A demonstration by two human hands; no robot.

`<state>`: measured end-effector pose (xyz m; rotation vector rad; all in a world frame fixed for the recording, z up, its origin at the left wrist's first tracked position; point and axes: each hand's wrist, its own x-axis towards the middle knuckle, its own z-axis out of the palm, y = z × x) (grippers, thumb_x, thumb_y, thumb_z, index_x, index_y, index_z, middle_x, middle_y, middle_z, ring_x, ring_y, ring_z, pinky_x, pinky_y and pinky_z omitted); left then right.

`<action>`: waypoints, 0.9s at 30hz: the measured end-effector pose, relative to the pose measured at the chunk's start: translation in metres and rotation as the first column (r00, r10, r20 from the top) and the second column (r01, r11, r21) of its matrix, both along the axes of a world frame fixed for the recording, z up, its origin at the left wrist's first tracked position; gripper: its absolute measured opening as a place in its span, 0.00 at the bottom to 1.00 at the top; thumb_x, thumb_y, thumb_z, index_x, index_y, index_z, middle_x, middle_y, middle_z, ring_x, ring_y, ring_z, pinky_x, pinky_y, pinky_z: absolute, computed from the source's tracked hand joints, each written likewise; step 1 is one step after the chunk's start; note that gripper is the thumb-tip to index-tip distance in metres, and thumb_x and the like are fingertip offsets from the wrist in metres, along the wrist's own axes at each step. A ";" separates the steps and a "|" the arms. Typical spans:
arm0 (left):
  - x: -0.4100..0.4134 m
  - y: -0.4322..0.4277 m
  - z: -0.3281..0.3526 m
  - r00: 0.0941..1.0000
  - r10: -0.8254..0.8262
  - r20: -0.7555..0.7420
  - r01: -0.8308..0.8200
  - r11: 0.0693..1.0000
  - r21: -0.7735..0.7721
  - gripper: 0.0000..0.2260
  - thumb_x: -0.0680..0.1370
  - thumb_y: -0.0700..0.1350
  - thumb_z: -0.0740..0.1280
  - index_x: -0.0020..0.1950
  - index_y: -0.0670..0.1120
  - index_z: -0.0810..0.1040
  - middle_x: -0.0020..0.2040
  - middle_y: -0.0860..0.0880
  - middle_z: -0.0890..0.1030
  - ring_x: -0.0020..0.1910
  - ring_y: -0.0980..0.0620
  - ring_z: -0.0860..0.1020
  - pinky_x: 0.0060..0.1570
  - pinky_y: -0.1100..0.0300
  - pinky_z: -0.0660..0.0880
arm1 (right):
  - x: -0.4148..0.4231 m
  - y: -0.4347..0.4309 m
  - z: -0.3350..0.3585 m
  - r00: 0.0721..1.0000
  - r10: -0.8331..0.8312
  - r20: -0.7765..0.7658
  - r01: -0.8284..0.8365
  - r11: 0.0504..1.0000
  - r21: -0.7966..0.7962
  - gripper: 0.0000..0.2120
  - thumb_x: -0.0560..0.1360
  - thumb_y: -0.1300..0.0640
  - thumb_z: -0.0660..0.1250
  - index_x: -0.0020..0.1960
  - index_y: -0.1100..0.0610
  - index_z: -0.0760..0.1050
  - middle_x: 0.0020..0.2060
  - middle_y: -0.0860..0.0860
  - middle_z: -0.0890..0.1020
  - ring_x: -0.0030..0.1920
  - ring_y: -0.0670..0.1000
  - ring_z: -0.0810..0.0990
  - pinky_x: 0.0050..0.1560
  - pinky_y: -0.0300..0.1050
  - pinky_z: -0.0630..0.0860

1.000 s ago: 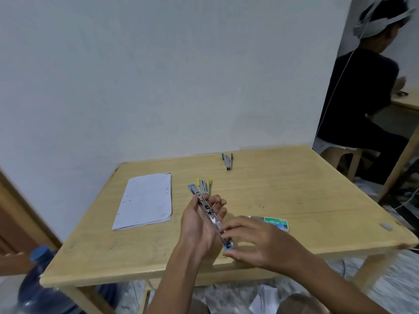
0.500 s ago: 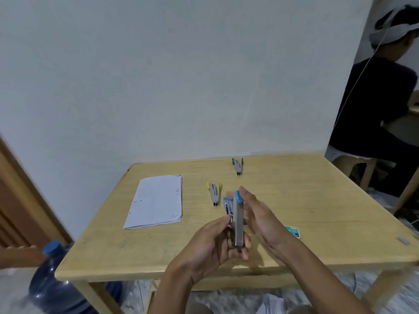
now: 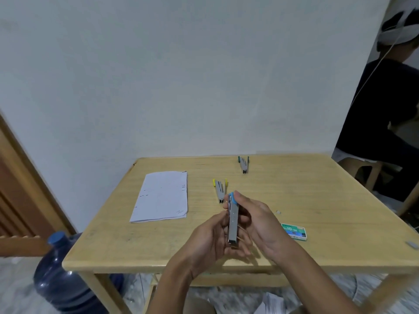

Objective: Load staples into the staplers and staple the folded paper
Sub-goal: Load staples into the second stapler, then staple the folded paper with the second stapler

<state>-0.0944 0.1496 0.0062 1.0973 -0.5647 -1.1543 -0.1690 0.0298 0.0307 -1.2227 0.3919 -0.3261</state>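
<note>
Holds a slim silver metal stapler with a blue plastic end upright above the near middle of the pale wooden table, both hands on it. Cradles its lower half in the left hand, fingers curled together under and round the near end. Pinches its upper end with the right hand, one fingertip pressed on the blue cap, the other fingers bent close together behind the metal body. Shows "10-1M" as the only legible print, on a small green and blue cardboard staple box lying flat just right of the right wrist, not touching it. Beyond the fingertips, near them: a silver stapler with yellow ends, flat on the table; farther back, a silver stapler with green ends. Left of both, well apart from the hands: a folded white paper sheet with faint marks too small to read. By the right hand, loose on the wood: a short grey staple strip.
</note>
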 end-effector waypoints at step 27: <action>0.173 0.063 -0.012 0.535 0.517 0.668 -0.839 0.416 0.350 0.12 0.71 0.49 0.67 0.49 0.44 0.81 0.53 0.43 0.81 0.55 0.40 0.78 0.54 0.49 0.75 | 0.031 -0.008 0.012 0.995 0.002 -0.098 -0.021 0.980 -0.197 0.11 0.77 0.53 0.61 0.46 0.61 0.75 0.35 0.52 0.71 0.27 0.48 0.65 0.29 0.43 0.62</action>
